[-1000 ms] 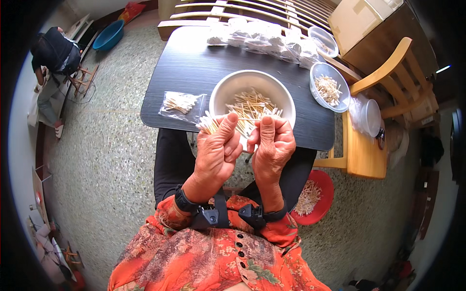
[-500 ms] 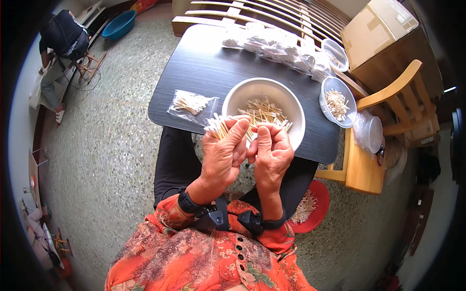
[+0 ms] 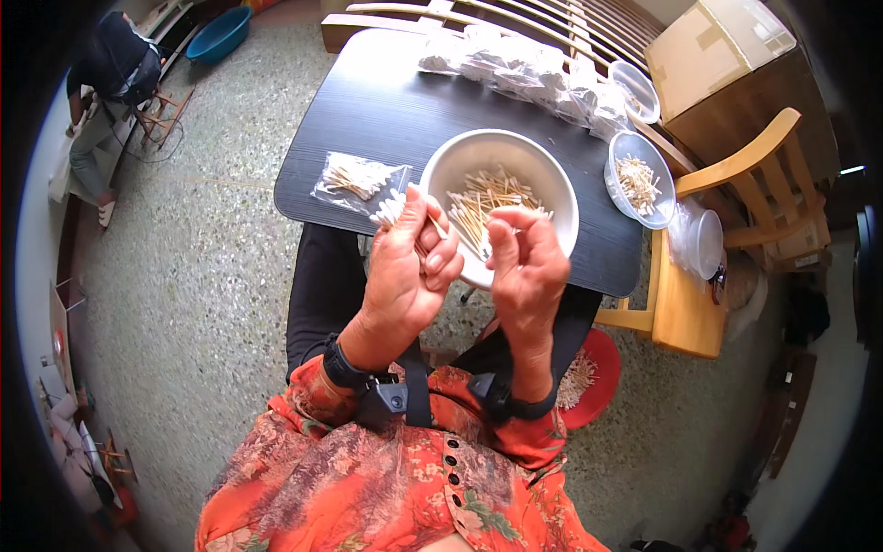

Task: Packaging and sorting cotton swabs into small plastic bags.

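My left hand (image 3: 405, 276) is closed round a bundle of cotton swabs (image 3: 390, 210), their white tips showing above the thumb. To its right, my right hand (image 3: 531, 271) is raised over the near rim of a large white bowl (image 3: 441, 163), thumb and forefinger drawn together. Whatever may be between those fingers is hidden or too small to name. Loose cotton swabs (image 3: 487, 201) with wooden sticks lie in the bowl. A clear plastic bag (image 3: 361, 178) of swabs rests flat on the dark table (image 3: 386, 101), left of the bowl.
Several filled clear bags (image 3: 524, 74) line the table's far edge. A clear tub (image 3: 641, 189) of swabs stands at the right edge, beside a wooden chair (image 3: 690, 304). On the floor sits a red basin (image 3: 602, 377) with swabs. Another person (image 3: 120, 69) sits far left.
My hands have moved apart. The left hand, still round its swabs, has shifted slightly left, while the right hand has moved a little right, away from it.
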`<state>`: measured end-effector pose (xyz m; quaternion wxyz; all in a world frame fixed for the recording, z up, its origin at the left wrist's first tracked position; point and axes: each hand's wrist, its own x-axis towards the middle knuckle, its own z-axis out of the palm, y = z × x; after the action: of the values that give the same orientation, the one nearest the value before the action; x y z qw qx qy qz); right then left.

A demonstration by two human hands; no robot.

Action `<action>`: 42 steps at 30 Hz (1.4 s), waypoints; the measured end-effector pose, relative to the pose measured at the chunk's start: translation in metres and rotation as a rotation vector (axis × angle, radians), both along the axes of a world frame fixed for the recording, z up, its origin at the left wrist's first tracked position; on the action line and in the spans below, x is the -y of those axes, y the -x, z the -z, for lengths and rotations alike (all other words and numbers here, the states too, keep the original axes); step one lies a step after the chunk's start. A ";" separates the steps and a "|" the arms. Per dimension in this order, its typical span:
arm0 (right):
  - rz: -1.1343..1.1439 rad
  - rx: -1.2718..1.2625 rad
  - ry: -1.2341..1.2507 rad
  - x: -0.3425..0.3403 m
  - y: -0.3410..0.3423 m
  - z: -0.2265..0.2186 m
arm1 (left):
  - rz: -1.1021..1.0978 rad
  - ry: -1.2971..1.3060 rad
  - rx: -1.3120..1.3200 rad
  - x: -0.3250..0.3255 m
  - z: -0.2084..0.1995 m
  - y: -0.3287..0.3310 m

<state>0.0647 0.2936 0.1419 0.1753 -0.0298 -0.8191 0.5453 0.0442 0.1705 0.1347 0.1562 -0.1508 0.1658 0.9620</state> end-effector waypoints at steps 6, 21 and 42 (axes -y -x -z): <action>-0.005 0.058 -0.393 -0.031 0.027 0.003 | -0.014 -0.070 -0.117 0.009 0.012 0.006; -0.051 0.296 -0.899 -0.010 0.062 0.030 | 0.028 -0.096 -0.038 0.011 0.004 0.004; -0.025 0.041 1.187 -0.016 0.012 0.008 | 0.190 0.322 -0.117 -0.021 -0.012 -0.016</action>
<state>0.0524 0.3098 0.1339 0.1062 -0.1237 -0.3776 0.9115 0.0604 0.1918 0.1464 0.2102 -0.1012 0.3399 0.9111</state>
